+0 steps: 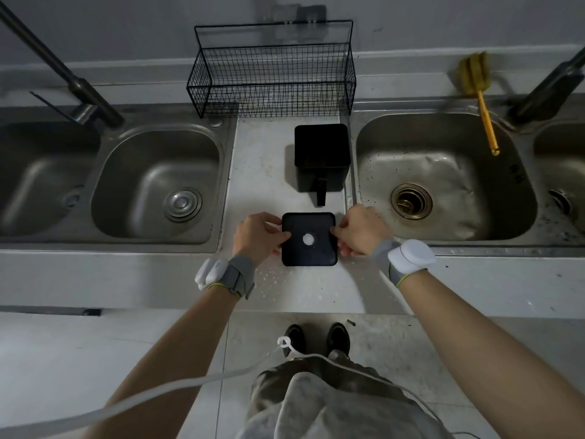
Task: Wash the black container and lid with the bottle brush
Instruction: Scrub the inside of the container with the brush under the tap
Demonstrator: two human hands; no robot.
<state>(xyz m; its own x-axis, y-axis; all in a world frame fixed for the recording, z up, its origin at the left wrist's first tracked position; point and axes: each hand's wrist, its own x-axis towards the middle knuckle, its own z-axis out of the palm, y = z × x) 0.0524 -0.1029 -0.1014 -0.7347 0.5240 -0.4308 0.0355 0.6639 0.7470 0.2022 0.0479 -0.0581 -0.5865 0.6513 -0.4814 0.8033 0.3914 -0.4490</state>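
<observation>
Between the two sinks, on the counter (253,172): black lid (308,239), white disc at centre, pinched at opposite edges by left hand (258,237) and right hand (362,231). Black container (321,156) upright just behind. Bottle brush (478,90) leans, apparently, on right sink (443,172) rim.

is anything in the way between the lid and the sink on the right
Nothing visible. The lid, gripped at its sides by the left hand and right hand, sits just beside the right sink, with only the sink's rim between. The container stands behind the lid, off that path.
</observation>
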